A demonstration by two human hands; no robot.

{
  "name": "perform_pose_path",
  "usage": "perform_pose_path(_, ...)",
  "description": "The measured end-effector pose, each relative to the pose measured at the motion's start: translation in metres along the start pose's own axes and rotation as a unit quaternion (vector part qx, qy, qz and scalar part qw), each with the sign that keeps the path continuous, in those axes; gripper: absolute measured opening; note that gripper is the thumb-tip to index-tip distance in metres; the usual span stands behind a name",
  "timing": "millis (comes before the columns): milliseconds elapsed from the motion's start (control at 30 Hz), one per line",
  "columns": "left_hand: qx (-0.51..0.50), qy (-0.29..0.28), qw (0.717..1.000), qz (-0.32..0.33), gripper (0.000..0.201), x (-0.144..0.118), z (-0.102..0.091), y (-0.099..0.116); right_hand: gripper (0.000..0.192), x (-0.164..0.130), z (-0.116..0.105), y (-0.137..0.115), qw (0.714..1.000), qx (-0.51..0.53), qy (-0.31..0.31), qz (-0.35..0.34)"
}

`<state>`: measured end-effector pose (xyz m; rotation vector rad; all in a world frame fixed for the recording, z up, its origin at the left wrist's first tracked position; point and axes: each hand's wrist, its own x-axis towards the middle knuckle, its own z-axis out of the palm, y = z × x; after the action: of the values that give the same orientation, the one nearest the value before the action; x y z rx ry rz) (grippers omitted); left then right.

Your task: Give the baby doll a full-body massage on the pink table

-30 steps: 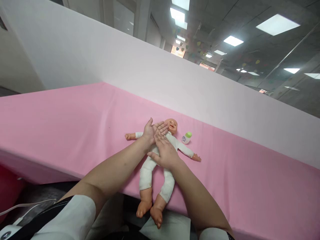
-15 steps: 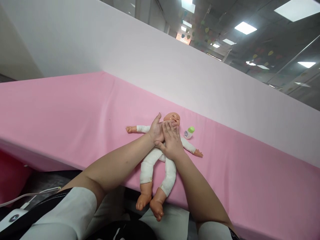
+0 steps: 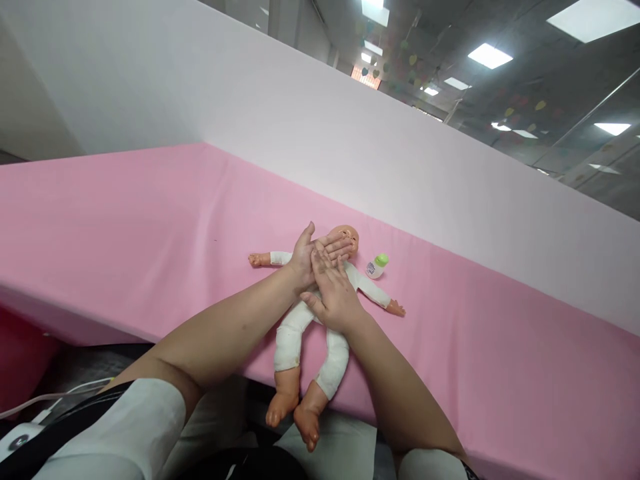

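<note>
Both hands lie flat on the doll [image 3: 300, 320], which rests face up on the pink sheet [image 3: 150, 220], arms spread to either side and bare feet hanging past the sheet's near edge. The left hand [image 3: 305, 257] is spread wide, palm down, across the doll's upper chest and neck, its fingertips reaching over the chin and lower face. The right hand [image 3: 334, 297] is also open and flat, lying on the doll's chest just below the left hand, with its fingers overlapping the left hand's. Neither hand grips anything; judging from the flat palms and straight fingers, they press or stroke the doll's body rather than lift it, and the doll lying on its back with limbs splayed leaves its front open to them.

A small bottle [image 3: 376, 265] with a green cap lies on the sheet just beside the doll's head, on the far side from the left hand, near the doll's outstretched arm and apart from both hands.

Much of the doll's torso, neck and mouth is hidden under the hands, so what the fingertips touch there cannot be told. The bottle's label is too small to read. White sleeves are cut off at the bottom edge.
</note>
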<state>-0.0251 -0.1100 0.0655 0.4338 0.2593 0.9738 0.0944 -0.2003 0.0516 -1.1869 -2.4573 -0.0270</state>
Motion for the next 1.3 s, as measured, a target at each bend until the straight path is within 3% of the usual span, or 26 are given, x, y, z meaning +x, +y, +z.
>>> perform_pose_path(200, -0.015, 0.024, 0.999, -0.036, 0.082, -0.005, 0.015, -0.017, 0.096, 0.002, -0.001, 0.013, 0.997, -0.046, -0.002, 0.058)
perform_pose_path(367, -0.01, 0.038, 0.999, -0.025, 0.086, 0.0, 0.008, -0.009, 0.091, 0.003, 0.004, 0.022, 0.993, -0.055, -0.012, 0.105)
perform_pose_path(633, 0.012, 0.068, 0.997, 0.033, 0.09, 0.01, -0.013, 0.014, 0.072, 0.004, 0.002, 0.005, 0.997, -0.005, -0.042, 0.067)
perform_pose_path(867, 0.017, 0.038, 0.999, 0.023, 0.086, 0.003, -0.001, 0.001, 0.087, 0.001, 0.004, -0.009, 0.999, 0.033, 0.003, 0.024)
perform_pose_path(1000, 0.017, 0.017, 1.0, -0.019, 0.085, -0.007, 0.016, -0.01, 0.096, 0.003, 0.001, 0.011, 1.0, -0.007, 0.022, 0.02)
perform_pose_path(1100, 0.002, 0.018, 1.0, -0.013, 0.083, -0.01, 0.021, -0.008, 0.096, 0.004, -0.003, 0.037, 0.999, -0.04, 0.019, -0.011)
perform_pose_path(1200, 0.0, 0.032, 0.999, 0.006, 0.078, -0.006, 0.016, -0.001, 0.084, 0.002, -0.001, 0.057, 0.998, -0.047, 0.034, 0.02)
perform_pose_path(1300, 0.054, 0.089, 0.994, 0.017, 0.064, 0.002, 0.009, 0.002, 0.063, -0.001, 0.006, 0.062, 0.996, -0.025, 0.053, 0.063)
